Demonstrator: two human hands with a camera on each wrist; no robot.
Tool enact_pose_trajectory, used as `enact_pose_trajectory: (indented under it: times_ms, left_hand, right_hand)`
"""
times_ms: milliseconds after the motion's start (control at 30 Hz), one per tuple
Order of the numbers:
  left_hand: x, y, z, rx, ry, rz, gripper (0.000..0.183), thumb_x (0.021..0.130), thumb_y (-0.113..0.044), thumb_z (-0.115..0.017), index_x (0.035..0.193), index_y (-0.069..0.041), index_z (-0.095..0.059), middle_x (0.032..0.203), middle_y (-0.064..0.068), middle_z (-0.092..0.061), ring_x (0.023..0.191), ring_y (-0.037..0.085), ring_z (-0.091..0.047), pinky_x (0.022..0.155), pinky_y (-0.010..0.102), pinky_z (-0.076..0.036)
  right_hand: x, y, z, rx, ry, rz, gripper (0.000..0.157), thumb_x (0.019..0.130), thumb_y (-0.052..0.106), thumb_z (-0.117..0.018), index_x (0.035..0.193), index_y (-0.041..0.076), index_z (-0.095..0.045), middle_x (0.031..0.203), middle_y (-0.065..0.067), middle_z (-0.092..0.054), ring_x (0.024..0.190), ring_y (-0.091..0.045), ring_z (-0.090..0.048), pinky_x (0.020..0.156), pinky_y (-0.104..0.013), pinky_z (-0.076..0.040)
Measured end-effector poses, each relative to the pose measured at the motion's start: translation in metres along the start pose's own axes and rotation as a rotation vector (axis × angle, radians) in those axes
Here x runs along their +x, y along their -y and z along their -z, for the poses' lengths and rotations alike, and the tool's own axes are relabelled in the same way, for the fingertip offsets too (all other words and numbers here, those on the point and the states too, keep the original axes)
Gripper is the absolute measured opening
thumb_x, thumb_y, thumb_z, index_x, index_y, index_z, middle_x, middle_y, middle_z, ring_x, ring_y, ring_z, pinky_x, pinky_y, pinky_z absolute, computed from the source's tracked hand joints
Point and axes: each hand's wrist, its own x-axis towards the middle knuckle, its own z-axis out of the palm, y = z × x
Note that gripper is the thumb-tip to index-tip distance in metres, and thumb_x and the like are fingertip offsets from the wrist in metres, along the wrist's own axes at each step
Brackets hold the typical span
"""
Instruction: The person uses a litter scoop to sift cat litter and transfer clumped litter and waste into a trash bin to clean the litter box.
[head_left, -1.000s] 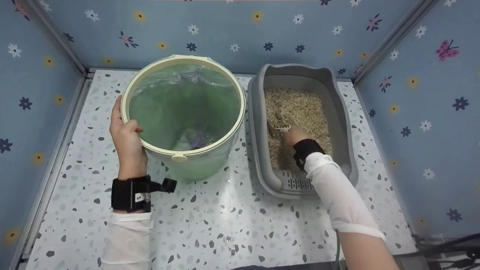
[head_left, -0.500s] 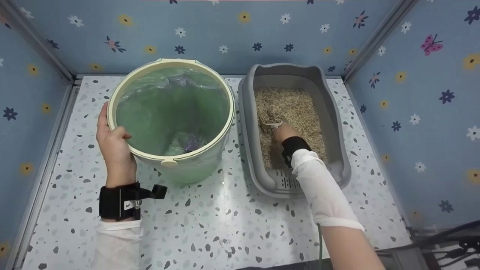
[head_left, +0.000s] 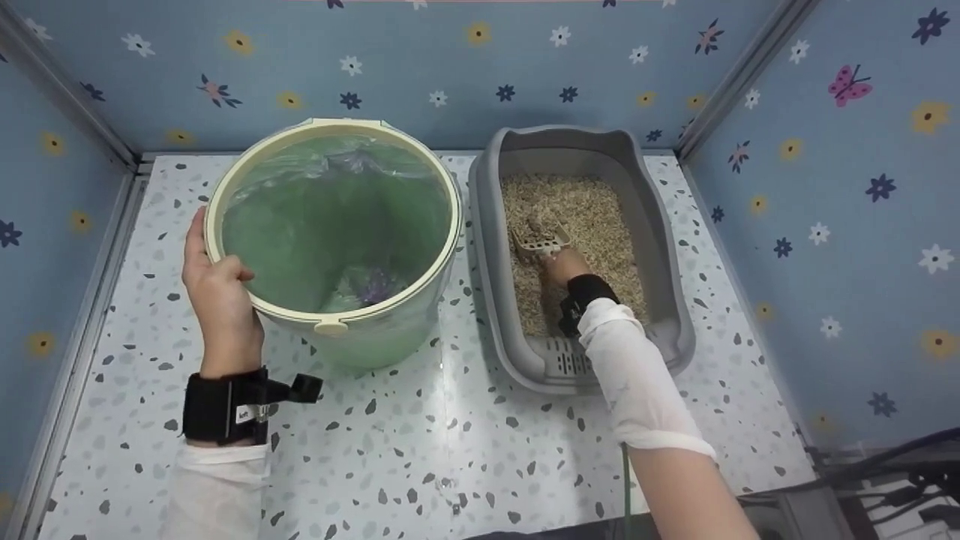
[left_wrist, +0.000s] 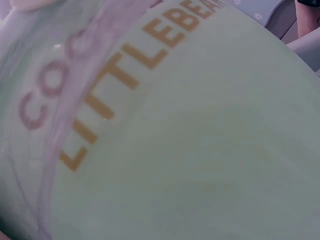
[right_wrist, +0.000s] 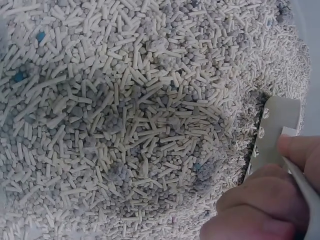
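On the left of the head view, my left hand [head_left: 221,300] holds the cream rim of a green trash bin [head_left: 330,328], thumb over the edge and fingers along the outside. A clear bag lines the bin, with a purple crumpled thing [head_left: 379,286] at the bottom. My right hand [head_left: 568,268] grips a litter scoop [head_left: 541,243] by its handle, inside the grey litter box [head_left: 487,225]. The scoop's perforated head rests low in the pellet litter [right_wrist: 125,100], close to the box's left wall. Dark clumps lie around it.
A speckled white tabletop [head_left: 390,450] carries both containers, which stand side by side with a narrow gap. Blue flowered panels [head_left: 465,67] enclose the back and sides. Black cables [head_left: 892,461] lie at the lower right.
The head view has shifted, so everything sits further left. The scoop has tilted, and more of its perforated head shows. My left hand keeps its hold on the bin rim.
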Motion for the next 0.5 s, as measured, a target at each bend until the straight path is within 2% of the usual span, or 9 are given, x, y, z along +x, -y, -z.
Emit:
enact_pose_trajectory:
  times_ms: [33,67,133,167,267,333,400,500]
  left_hand:
    - [0.000,0.000,0.000,0.005,-0.001,-0.001,0.087,0.073,0.018,-0.021,0.151,-0.020,-0.023,0.155,-0.007,-0.023,0.137,0.015,-0.031,0.106,0.038,-0.032]
    - [0.000,0.000,0.001,0.006,-0.003,0.001,0.087,0.073,0.017,-0.021,0.151,-0.020,-0.023,0.154,-0.007,-0.023,0.137,0.015,-0.031,0.106,0.038,-0.032]
    - [0.000,0.000,0.001,-0.010,-0.008,0.006,0.087,0.073,0.018,-0.021,0.151,-0.021,-0.024,0.154,-0.007,-0.023,0.137,0.015,-0.031,0.107,0.038,-0.032]
    - [0.000,0.000,0.001,-0.018,-0.010,0.006,0.087,0.073,0.018,-0.021,0.150,-0.021,-0.024,0.154,-0.007,-0.024,0.137,0.014,-0.031,0.106,0.038,-0.032]
    - [0.000,0.000,0.001,-0.040,-0.007,-0.006,0.087,0.072,0.018,-0.020,0.150,-0.020,-0.024,0.154,-0.006,-0.024,0.137,0.014,-0.032,0.107,0.037,-0.032]
    - [0.001,0.001,0.000,-0.039,0.000,-0.017,0.087,0.072,0.018,-0.019,0.150,-0.019,-0.023,0.154,-0.006,-0.024,0.137,0.014,-0.032,0.107,0.036,-0.032]
    - [0.001,0.001,0.000,-0.032,0.002,-0.022,0.087,0.072,0.018,-0.019,0.151,-0.018,-0.023,0.154,-0.006,-0.023,0.137,0.014,-0.031,0.107,0.036,-0.031]
    - [0.001,0.001,-0.001,-0.020,-0.004,-0.016,0.086,0.072,0.018,-0.019,0.150,-0.019,-0.024,0.154,-0.007,-0.023,0.138,0.013,-0.030,0.107,0.035,-0.030]
  right_hand:
    - [-0.027,0.023,0.023,0.008,-0.002,0.008,0.057,0.093,0.058,-0.038,0.072,0.013,-0.067,0.084,-0.014,-0.069,0.078,-0.031,-0.064,0.073,-0.047,-0.048]
    - [-0.037,0.032,0.030,0.011,-0.009,0.002,0.058,0.094,0.057,-0.038,0.072,0.011,-0.067,0.084,-0.014,-0.069,0.077,-0.031,-0.064,0.073,-0.047,-0.048]
    - [-0.070,0.062,0.057,0.028,-0.013,-0.009,0.058,0.095,0.053,-0.039,0.071,0.008,-0.066,0.082,-0.017,-0.068,0.071,-0.029,-0.061,0.069,-0.044,-0.048]
    - [-0.083,0.075,0.070,0.055,0.019,-0.034,0.059,0.095,0.053,-0.039,0.073,0.006,-0.067,0.085,-0.018,-0.068,0.073,-0.029,-0.061,0.071,-0.044,-0.048]
    - [-0.112,0.097,0.096,0.085,0.013,-0.020,0.056,0.097,0.048,-0.037,0.067,0.010,-0.064,0.068,-0.011,-0.063,0.058,-0.023,-0.055,0.058,-0.037,-0.045]
    - [-0.133,0.111,0.118,0.109,0.009,0.002,0.055,0.099,0.045,-0.035,0.061,0.013,-0.059,0.057,-0.005,-0.053,0.049,-0.019,-0.047,0.051,-0.032,-0.039]
    - [-0.160,0.133,0.146,0.137,0.000,-0.002,0.054,0.100,0.042,-0.035,0.059,0.013,-0.055,0.050,0.001,-0.041,0.043,-0.015,-0.037,0.048,-0.031,-0.033]
    - [-0.203,0.171,0.194,0.163,0.001,-0.046,0.048,0.101,0.036,-0.037,0.068,0.007,-0.058,0.048,0.002,-0.036,0.042,-0.014,-0.034,0.051,-0.032,-0.034]
